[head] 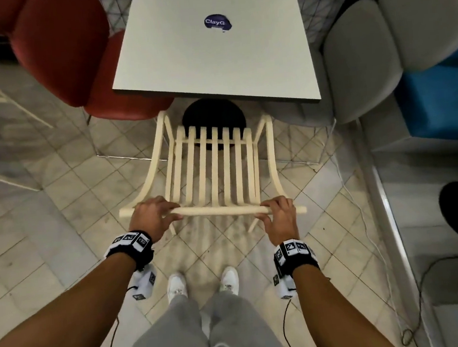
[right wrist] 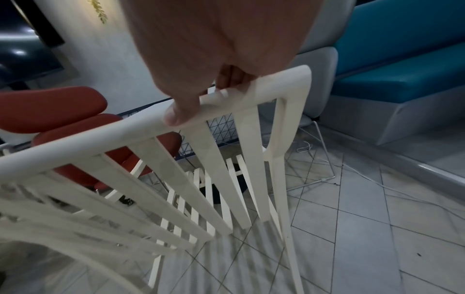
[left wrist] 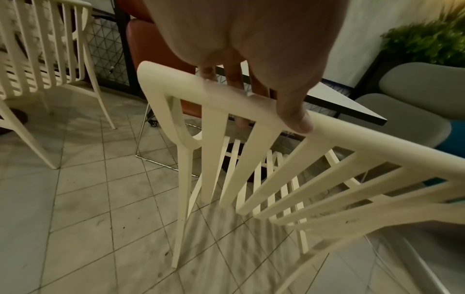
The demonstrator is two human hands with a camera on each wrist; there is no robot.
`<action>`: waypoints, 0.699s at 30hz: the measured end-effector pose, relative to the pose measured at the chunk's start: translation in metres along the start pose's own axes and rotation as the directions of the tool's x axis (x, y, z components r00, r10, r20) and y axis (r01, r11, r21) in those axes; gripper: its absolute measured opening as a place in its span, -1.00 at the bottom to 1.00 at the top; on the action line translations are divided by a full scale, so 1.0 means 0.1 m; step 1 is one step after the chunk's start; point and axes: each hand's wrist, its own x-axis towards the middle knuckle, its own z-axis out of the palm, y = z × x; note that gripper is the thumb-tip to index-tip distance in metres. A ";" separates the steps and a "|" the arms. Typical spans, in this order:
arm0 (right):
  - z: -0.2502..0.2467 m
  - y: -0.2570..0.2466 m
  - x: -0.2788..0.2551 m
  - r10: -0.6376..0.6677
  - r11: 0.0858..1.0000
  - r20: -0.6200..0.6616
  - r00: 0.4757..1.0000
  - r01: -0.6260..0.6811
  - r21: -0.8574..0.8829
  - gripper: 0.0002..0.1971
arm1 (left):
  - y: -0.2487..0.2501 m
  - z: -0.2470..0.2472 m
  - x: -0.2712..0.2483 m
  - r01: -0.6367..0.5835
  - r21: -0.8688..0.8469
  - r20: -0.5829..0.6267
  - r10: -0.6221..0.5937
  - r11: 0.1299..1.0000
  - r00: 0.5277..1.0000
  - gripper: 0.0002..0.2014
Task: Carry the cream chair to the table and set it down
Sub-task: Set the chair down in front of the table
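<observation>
A red chair [head: 59, 49] stands left of the table [head: 212, 58]. The left hand [head: 151, 219] and right hand [head: 279, 218] each grasp the top rail of the cream chair [head: 210, 161], which faces the table's near edge. Grey seats [head: 364, 59] stand right.

Pale square floor tiles [head: 65, 187] with dark grout run across the room, laid partly on the diagonal. A red padded chair [head: 59, 47] on a thin metal frame stands at the left, grey cushioned seats [head: 372, 50] at the right beside a blue upholstered bench [right wrist: 402, 65]. Another slatted cream chair [left wrist: 42, 59] stands further left. A leafy green plant [left wrist: 427, 39] sits against the white wall [left wrist: 362, 29]. White cables [head: 364, 216] trail over the tiles under dim, warm light
</observation>
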 end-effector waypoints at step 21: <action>-0.19 -0.03 0.70 0.118 0.993 0.145 0.982 -0.114 -0.031 -0.65 | 0.24 0.01 0.57 0.256 -0.157 0.016 -0.257 0.954 0.966 -0.58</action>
